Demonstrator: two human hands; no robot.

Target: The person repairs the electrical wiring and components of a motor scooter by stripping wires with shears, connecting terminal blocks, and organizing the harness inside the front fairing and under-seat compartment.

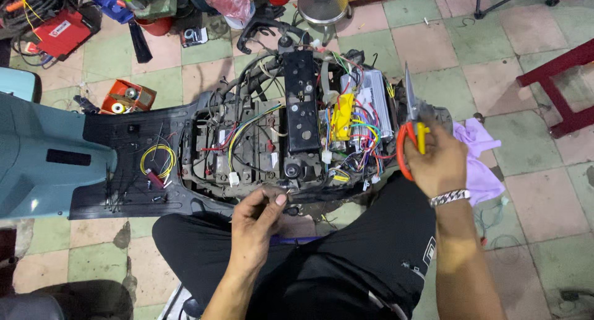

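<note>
At the far left sits the pale blue scooter body [37, 153], its black footboard [133, 171] strewn with a coil of yellow wire [158, 159]. Next comes the opened bay [247, 150] of tangled wiring. The left hand [260, 218] hovers at the bay's near edge, thumb and fingers pinched together on what looks like a thin wire end [288, 193], too small to tell for sure. It points right, toward the silver controller box [374, 103] and the bundle of coloured wires [356, 137]. Well apart on the right, the right hand [436, 162] is clamped on red-and-yellow-handled scissors [411, 119], blades upright, away from the body. The wire bundle lies between the hands. A purple rag [479, 159] lies just beyond.
</note>
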